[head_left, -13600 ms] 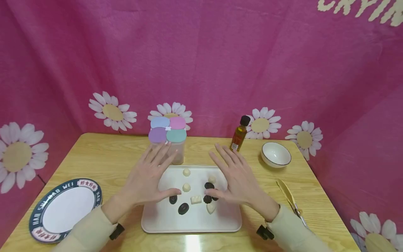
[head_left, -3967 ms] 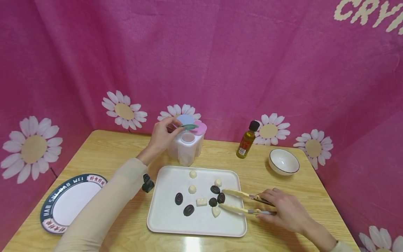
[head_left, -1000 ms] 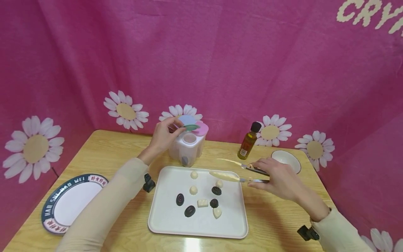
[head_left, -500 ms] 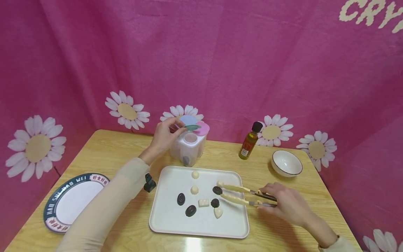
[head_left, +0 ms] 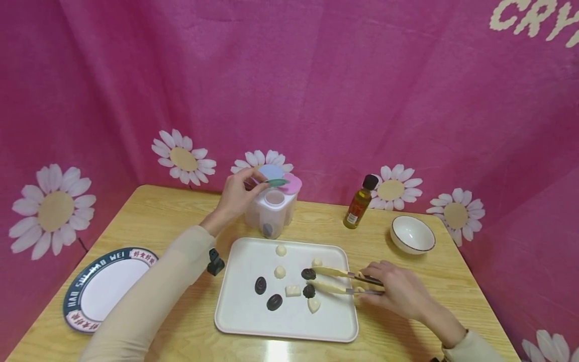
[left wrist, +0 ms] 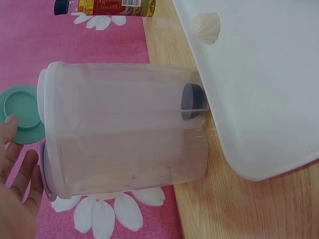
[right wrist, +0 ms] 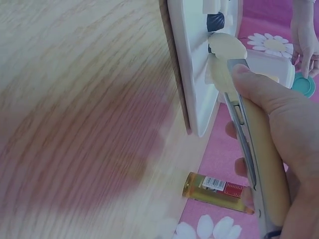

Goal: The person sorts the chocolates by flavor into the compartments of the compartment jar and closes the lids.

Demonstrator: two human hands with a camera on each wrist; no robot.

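At the clear storage container [head_left: 268,213], my left hand [head_left: 237,193] pinches the green lid [left wrist: 22,110] and holds it raised over one round opening. A dark chocolate [left wrist: 191,102] lies at the bottom of that compartment. My right hand [head_left: 398,289] grips tongs [head_left: 332,272] with cream-coloured tips, reaching over the right side of the white tray [head_left: 253,322]. The tips are apart; the upper one touches or nearly touches a dark oval chocolate [head_left: 308,274]. A small ridged dark chocolate [head_left: 309,291] is by the lower tip. Several white and dark chocolates lie around them.
Behind the tray at the right stands an oil bottle [head_left: 358,203], with a white bowl [head_left: 412,235] beside it. A green-rimmed plate [head_left: 80,286] lies at the left of the wooden table [head_left: 181,211]. A pink floral cloth [head_left: 289,90] hangs behind.
Earlier both hands were spread over the tray and every lid was down. Since then one dark chocolate has moved from tray to container. The tongs have returned to the tray, and the dark oval chocolate has shifted slightly left.
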